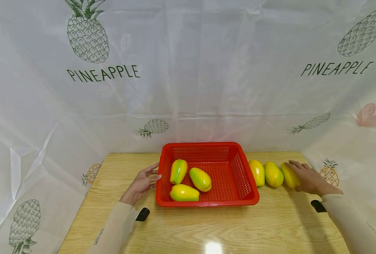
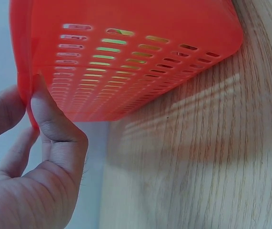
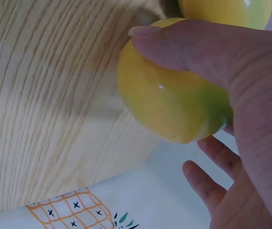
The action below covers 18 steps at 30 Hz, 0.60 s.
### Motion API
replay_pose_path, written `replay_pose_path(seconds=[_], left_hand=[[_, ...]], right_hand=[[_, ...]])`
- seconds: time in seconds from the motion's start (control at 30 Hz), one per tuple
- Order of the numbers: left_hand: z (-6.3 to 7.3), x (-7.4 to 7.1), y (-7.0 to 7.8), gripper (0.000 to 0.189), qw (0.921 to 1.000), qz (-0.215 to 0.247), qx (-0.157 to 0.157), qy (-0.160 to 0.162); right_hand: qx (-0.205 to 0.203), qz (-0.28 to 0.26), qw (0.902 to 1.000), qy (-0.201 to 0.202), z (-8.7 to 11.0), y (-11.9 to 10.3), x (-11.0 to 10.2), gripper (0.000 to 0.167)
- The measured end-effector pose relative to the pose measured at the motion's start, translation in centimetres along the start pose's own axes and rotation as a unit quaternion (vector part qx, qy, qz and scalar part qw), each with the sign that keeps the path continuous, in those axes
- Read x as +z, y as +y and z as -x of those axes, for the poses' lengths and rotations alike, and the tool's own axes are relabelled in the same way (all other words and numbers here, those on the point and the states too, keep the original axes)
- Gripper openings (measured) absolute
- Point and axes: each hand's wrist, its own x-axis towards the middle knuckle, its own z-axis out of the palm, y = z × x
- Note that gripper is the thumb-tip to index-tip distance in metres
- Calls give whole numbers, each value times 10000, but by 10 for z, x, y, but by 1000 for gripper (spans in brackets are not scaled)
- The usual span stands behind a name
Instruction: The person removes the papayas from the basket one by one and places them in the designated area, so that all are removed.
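A red plastic basket [image 1: 207, 203] with slotted walls sits on the table, holding three yellow-green mangoes, one of them a mango [image 1: 200, 179] near its middle. My left hand [image 1: 142, 183] pinches the basket's left rim; in the left wrist view the thumb [image 2: 59, 119] lies on one side of the rim and fingers on the other. Right of the basket, my right hand [image 1: 306, 177] grips the outermost mango [image 1: 290, 176] of a row of three. In the right wrist view the thumb [image 3: 188, 47] crosses that mango, and part of the fingers is hidden behind it.
Two more mangoes stand in the row, a middle mango [image 1: 273, 174] and a mango [image 1: 257, 173] close against the basket's right wall. Beneath everything is a wooden table [image 1: 188, 225]. A white sheet [image 1: 188, 88] printed with pineapples hangs behind and along the sides.
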Motion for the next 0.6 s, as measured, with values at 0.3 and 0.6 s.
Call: replay_pose_path(seconds=[0.3,0.6], left_hand=[[0,1,1,65,10000,47,-18,-39],[-1,0,0,64,9999,130,-13,-102]], right_hand=[[-11,9,10000,-31,0,1,4,95],[6,-66,9999,-81,0,0,5,95]])
